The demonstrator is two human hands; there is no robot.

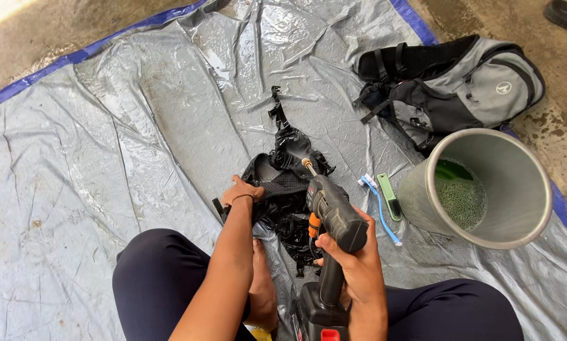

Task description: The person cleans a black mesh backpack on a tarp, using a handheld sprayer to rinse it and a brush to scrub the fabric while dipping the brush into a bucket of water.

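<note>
Head view shows the right hand (pixel 353 259) wrapped tight around a black spray gun (pixel 332 211) and the left hand (pixel 242 191) gripping the wet black bag (pixel 283 189) mid-frame, which could slip because it looks slick.

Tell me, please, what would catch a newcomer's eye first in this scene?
Probably the black spray gun in the right hand, its nozzle aimed at a wet black strappy bag that the left hand pins to the grey tarp at centre. To the right stands a grey bucket of green sudsy water, with a grey backpack behind it.
</note>
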